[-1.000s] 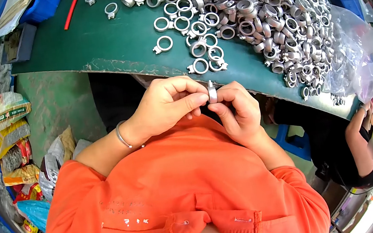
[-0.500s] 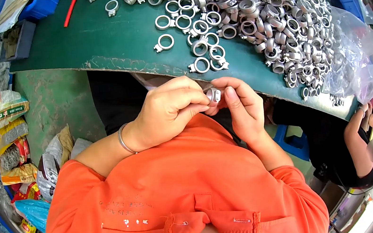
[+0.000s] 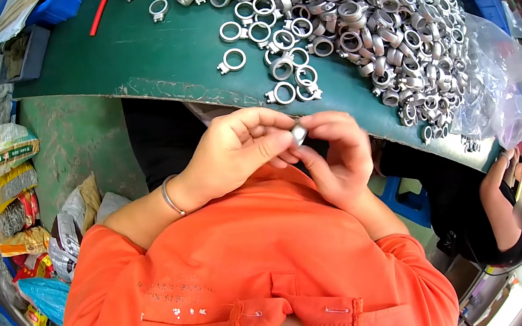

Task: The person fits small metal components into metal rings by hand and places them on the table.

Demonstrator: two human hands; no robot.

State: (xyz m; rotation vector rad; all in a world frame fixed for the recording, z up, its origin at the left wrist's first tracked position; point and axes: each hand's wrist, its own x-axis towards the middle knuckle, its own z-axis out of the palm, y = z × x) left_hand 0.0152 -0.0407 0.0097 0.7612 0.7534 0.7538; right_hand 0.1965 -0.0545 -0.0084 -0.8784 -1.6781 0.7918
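Note:
Between my two hands, in front of the orange shirt, is a small silver metal ring part (image 3: 299, 134), mostly covered by fingers. My left hand (image 3: 238, 149) pinches it from the left with thumb and forefinger; a bangle circles that wrist. From the other side, my right hand (image 3: 340, 155) has its bent fingertips on the part, its thumb just below. Just beyond the hands, several loose metal rings (image 3: 232, 60) with small lugs lie on the green tabletop (image 3: 146, 59).
A big heap of similar rings (image 3: 382, 26) covers the table's right side, beside a clear plastic bag (image 3: 502, 76). A red rod (image 3: 101, 11) lies at the far left, near a grey bin (image 3: 32, 55). Bags (image 3: 6, 152) fill a left rack. A person in black (image 3: 475, 213) sits at right.
The ring part has been turned between my fingers, so a different side shows. My right fingers have curled over it and the right thumb has dropped lower.

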